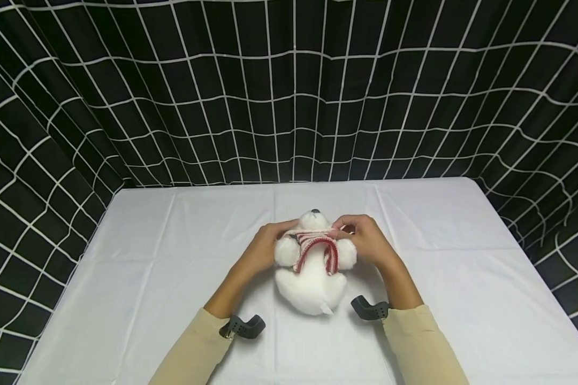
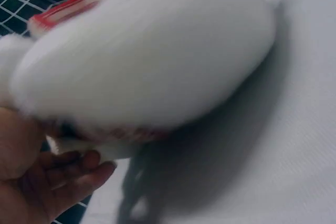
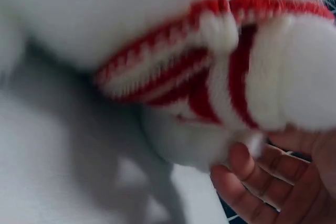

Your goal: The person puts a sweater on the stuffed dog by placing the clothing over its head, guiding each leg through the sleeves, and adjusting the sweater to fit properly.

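A white plush bear (image 1: pixel 310 297) with a dark nose is held belly-up between both hands, its head away from me. It wears a red-and-white striped knit sweater (image 3: pixel 173 72), whose red-edged hem arches high over the chest. My left hand (image 1: pixel 264 243) grips the bear's left-side shoulder in the head view, some fingers hidden behind it; in the left wrist view, curled fingers (image 2: pixel 86 174) show beneath the plush. With thumb and index finger, my right hand (image 1: pixel 366 240) pinches the sweater at the collar. Its other fingers (image 3: pixel 252 177) lie under the bear's head side.
A white cloth with fold creases covers the table (image 1: pixel 173 299). Black curtains (image 1: pixel 294 107) with a white grid stand behind the table and along both sides. Each wrist wears a dark curved camera mount (image 1: pixel 248 326), close above the cloth.
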`<state>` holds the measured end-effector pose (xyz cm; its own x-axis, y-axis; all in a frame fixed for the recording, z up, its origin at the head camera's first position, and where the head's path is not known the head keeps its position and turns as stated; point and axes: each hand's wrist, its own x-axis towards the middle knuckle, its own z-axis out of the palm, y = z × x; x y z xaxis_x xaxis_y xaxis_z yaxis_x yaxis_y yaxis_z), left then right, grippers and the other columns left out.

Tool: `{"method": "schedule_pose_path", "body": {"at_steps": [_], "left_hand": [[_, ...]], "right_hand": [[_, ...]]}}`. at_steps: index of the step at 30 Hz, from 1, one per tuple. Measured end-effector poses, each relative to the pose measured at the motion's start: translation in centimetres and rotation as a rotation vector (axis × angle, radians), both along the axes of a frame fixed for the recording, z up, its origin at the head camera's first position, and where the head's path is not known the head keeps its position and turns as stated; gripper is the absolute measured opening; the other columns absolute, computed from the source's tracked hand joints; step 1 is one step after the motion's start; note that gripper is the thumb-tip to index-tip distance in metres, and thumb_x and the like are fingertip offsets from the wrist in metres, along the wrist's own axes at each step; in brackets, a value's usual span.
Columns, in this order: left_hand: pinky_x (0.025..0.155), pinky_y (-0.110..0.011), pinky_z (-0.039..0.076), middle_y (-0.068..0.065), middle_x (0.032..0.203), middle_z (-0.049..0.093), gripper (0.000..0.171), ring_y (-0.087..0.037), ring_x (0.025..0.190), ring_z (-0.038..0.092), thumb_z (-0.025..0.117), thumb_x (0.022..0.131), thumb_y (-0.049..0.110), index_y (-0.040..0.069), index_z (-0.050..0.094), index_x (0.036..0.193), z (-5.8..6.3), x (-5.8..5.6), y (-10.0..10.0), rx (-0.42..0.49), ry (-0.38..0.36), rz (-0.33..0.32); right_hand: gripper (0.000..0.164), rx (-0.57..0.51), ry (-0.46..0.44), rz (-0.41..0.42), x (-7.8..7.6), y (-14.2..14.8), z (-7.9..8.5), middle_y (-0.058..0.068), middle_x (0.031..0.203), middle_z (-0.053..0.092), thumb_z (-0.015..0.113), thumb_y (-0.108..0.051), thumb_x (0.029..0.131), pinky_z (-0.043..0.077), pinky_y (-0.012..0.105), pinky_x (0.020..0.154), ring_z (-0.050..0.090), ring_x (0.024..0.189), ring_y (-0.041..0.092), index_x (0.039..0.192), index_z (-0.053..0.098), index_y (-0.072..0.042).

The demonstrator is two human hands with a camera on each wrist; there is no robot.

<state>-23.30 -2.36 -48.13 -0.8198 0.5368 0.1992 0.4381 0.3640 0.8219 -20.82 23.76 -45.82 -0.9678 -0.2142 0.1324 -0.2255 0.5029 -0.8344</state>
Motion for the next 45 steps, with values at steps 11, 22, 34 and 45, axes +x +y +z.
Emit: {"method": "schedule_pose_path", "body": {"at_steps": [11,22,34,45], "left_hand": [[0.084,-0.034,0.052,-0.007,0.081,0.074,0.054,-0.016,0.086,0.066,0.073,0.082,-0.009,0.012,0.059,0.131,-0.5,0.7,-0.6,0.081,-0.031,0.138],[0.072,-0.029,0.058,-0.009,0.096,0.073,0.027,-0.015,0.078,0.068,0.055,0.094,0.008,-0.005,0.065,0.115,-1.4,3.6,-3.1,0.286,-0.619,0.218],[0.085,-0.033,0.059,-0.014,0.119,0.070,0.037,-0.016,0.097,0.070,0.060,0.098,0.004,-0.020,0.058,0.126,-2.1,5.5,-6.0,0.448,-0.785,0.027],[0.065,-0.026,0.055,-0.003,0.090,0.075,0.021,-0.010,0.071,0.064,0.082,0.085,0.013,-0.004,0.078,0.096,-1.0,6.3,-3.6,0.335,-0.465,0.060]], "right_hand": [[0.007,0.017,-0.006,0.007,0.0,-0.3,0.6,0.009,0.097,0.069,0.080,-0.004,0.084,0.045,0.037,0.080,0.058,0.088,0.023,0.083,0.073,-0.005],[0.007,0.097,-0.055,-0.090,2.2,0.5,2.7,0.010,0.105,0.074,0.078,-0.012,0.088,0.052,0.034,0.071,0.072,0.085,0.026,0.093,0.075,-0.009],[0.004,0.074,-0.123,0.175,7.3,0.5,1.6,0.000,0.075,0.072,0.079,-0.010,0.086,0.036,0.021,0.051,0.046,0.059,0.004,0.085,0.082,-0.009],[0.016,-0.048,0.220,-0.007,8.1,-0.8,-1.4,0.005,0.090,0.077,0.079,0.007,0.082,0.060,0.033,0.067,0.071,0.081,0.009,0.095,0.081,-0.003]]}}
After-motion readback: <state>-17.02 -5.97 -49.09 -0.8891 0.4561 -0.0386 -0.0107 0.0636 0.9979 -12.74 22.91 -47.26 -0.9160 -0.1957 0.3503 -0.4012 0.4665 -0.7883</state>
